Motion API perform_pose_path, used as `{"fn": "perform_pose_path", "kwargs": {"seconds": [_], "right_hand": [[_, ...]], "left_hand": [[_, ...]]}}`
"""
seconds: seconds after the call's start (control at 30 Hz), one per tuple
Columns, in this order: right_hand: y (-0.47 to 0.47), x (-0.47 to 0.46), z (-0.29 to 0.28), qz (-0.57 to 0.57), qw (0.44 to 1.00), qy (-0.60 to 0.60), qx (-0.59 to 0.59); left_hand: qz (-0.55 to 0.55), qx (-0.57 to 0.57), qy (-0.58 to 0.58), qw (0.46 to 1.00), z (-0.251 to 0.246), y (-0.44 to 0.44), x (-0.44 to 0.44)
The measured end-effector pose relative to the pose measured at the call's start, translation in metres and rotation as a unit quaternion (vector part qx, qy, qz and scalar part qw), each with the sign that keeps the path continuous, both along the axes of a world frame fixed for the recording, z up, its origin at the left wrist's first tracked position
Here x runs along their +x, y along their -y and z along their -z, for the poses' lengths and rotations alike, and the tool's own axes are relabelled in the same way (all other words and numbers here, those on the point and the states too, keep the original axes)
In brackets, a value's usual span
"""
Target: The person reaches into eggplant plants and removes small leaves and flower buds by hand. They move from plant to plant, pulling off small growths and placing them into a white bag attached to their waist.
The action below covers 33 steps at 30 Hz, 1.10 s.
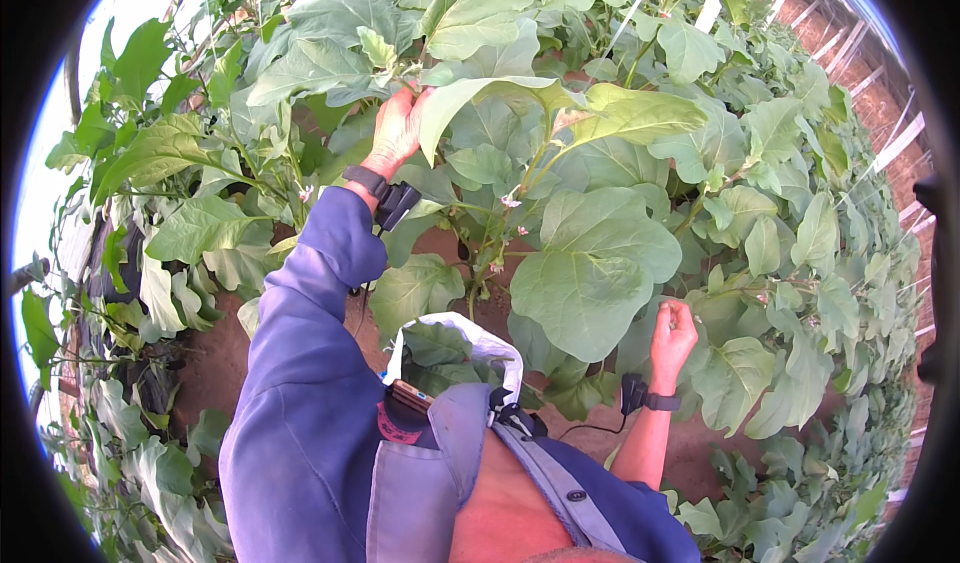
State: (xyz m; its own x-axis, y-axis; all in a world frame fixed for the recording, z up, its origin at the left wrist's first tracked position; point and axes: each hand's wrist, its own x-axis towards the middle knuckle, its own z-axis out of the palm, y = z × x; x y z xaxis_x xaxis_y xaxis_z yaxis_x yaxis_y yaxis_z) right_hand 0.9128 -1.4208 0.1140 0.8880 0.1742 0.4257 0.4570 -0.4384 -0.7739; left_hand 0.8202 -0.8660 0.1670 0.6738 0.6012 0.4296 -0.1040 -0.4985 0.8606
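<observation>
My left hand reaches up into the top of an eggplant plant. Its fingertips are partly hidden at a stem tip and behind a broad drooping leaf, so its grip does not show. Lower on the right, my right hand is raised with curled fingers beside a large eggplant leaf. Whether something small sits between those fingers I cannot tell. Pale purple flowers hang on the stem between my hands. At my waist a white bag gapes, with picked-looking green leaves inside.
Dense eggplant foliage surrounds me, with brown soil below. White strings run up among the plants. A phone-like object pokes from my chest pocket. Cables trail from the devices strapped at both wrists.
</observation>
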Motion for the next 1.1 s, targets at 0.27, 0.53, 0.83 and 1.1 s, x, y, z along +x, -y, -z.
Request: {"fn": "perform_pose_path", "kwargs": {"seconds": [0.27, 0.53, 0.83, 1.1], "right_hand": [[0.015, -0.014, 0.011, 0.01, 1.0, -0.025, 0.01], [0.029, -0.022, 0.023, 0.031, 1.0, -0.004, 0.001], [0.038, -0.024, 0.027, 0.054, 0.998, -0.019, -0.021], [0.028, -0.02, 0.041, 0.051, 0.996, -0.066, -0.027]], "left_hand": [[-0.081, -0.036, 0.023, 0.996, -0.015, 0.003, 0.012], [-0.212, 0.06, -0.03, 0.975, -0.025, -0.009, 0.028], [-0.001, -0.182, -0.026, 0.983, -0.027, -0.001, -0.01], [0.225, -0.318, 0.011, 0.921, -0.037, -0.03, -0.03]]}}
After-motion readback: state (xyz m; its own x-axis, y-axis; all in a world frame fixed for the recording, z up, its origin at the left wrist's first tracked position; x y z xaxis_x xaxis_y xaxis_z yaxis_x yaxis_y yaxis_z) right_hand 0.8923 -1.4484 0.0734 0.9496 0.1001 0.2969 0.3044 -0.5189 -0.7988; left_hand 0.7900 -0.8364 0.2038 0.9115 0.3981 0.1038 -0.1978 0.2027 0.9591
